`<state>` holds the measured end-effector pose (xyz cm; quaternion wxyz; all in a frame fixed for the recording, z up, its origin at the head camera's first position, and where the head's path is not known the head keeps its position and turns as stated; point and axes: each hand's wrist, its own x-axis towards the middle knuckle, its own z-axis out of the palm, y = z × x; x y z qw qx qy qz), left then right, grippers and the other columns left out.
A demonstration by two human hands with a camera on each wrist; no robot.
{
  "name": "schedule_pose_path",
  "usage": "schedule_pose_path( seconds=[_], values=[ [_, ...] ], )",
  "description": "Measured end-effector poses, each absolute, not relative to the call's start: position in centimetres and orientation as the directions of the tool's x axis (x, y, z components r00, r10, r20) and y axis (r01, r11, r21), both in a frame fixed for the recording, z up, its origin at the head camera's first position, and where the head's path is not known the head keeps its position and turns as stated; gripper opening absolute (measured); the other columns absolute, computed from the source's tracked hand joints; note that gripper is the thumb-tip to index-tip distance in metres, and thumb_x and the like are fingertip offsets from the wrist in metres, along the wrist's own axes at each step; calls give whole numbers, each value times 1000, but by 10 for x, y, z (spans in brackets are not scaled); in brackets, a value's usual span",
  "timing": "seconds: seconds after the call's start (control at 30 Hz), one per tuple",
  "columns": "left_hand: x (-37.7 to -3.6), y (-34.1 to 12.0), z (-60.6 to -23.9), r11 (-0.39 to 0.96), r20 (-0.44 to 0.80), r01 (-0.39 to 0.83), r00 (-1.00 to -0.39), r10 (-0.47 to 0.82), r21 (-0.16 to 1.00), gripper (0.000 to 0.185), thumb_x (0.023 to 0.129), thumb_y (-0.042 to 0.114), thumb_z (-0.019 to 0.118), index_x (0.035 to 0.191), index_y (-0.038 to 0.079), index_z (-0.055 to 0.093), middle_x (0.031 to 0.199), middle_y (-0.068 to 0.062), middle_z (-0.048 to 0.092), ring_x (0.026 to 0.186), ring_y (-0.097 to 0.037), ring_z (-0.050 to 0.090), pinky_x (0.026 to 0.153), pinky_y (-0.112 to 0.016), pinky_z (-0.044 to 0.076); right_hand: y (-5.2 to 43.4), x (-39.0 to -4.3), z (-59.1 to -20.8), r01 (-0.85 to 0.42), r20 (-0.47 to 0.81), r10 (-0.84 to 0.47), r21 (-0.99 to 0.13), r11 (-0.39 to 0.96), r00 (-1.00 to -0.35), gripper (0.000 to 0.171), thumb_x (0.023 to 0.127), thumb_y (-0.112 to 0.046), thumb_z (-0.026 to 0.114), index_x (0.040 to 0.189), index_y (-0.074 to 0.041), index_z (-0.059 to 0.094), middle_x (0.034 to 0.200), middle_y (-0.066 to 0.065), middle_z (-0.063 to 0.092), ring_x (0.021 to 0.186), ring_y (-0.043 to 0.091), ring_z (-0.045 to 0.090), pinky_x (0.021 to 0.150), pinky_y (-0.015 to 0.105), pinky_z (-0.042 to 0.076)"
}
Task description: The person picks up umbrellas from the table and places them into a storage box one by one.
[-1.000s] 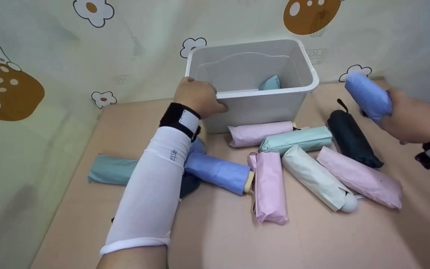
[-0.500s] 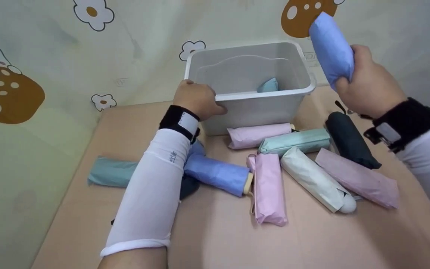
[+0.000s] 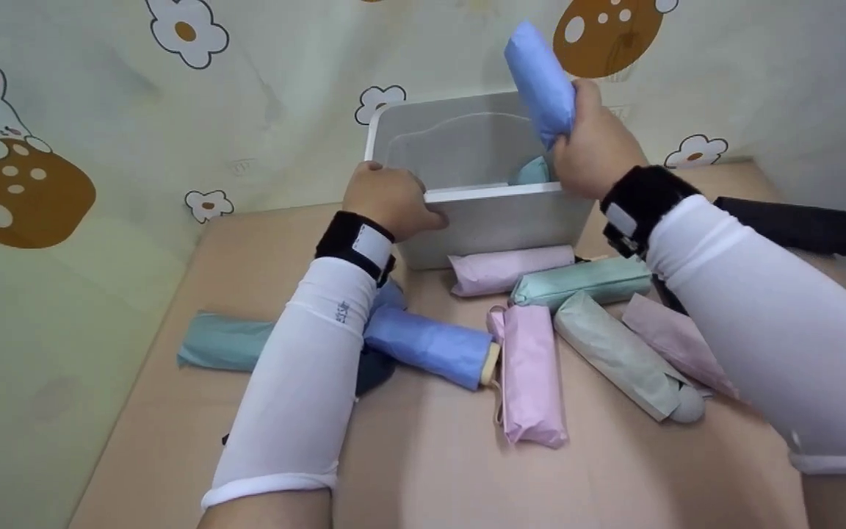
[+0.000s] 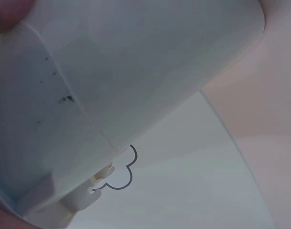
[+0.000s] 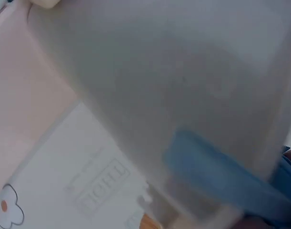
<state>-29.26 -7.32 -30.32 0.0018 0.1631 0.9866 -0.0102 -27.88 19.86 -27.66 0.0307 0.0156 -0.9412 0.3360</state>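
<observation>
My left hand (image 3: 388, 197) grips the near left corner of the white plastic bin (image 3: 496, 228) by its rim. A blue folded umbrella (image 3: 539, 82) in its sleeve is held by my right hand (image 3: 599, 147), tilted above the right part of the bin's opening. Inside the bin, the end of a teal folded umbrella (image 3: 533, 172) shows. The right wrist view has a blurred blue strip (image 5: 216, 171) across the bin's wall. In the left wrist view, the bin's side (image 4: 135, 71) fills much of the picture.
Several folded umbrellas lie before the bin, among them a pink one (image 3: 533, 375), a mint one (image 3: 584, 281) and a blue one (image 3: 430, 344). A black umbrella (image 3: 797, 224) lies at the right, a teal one (image 3: 225, 342) at the left. A patterned wall (image 3: 283, 95) stands behind.
My right hand has carried the blue umbrella from the right side up and leftward over the bin. My left hand has stayed on the rim.
</observation>
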Motion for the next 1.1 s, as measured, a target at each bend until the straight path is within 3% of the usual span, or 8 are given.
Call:
schedule_pose_path(
  seconds=[0.2,0.43,0.67,1.1],
  values=[
    [-292,-72,-302,946,2,325,-946,325,-13,45,85,59,67,78,14,70,75,-2,71,93,-24,70,125,-48,29,192,-290,-289,-14,16,-6,-583,812,-1000,71,100,-12,41,165,-10,12,156,27,48,132,44,55,116,63,42],
    [-292,-74,-303,950,-11,313,-950,312,-12,45,85,59,68,77,15,68,77,-2,72,95,-24,71,126,-48,28,188,-293,-288,106,-144,29,-562,820,-989,80,102,-12,46,169,-15,1,162,24,42,138,45,51,117,68,39],
    [-293,-74,-303,949,-17,314,-949,314,-32,45,85,60,69,79,15,69,77,-2,73,97,-25,72,126,-48,28,186,-293,-288,61,-101,14,-478,876,-995,76,100,-17,50,165,-5,13,148,30,55,125,45,60,111,62,47],
    [-294,-72,-302,948,-21,315,-949,314,-48,46,84,60,69,79,14,69,78,-2,73,96,-26,73,126,-48,28,187,-294,-285,88,-157,16,-463,882,-987,78,101,-18,54,166,-4,13,150,30,52,127,46,58,111,64,47]
  ],
)
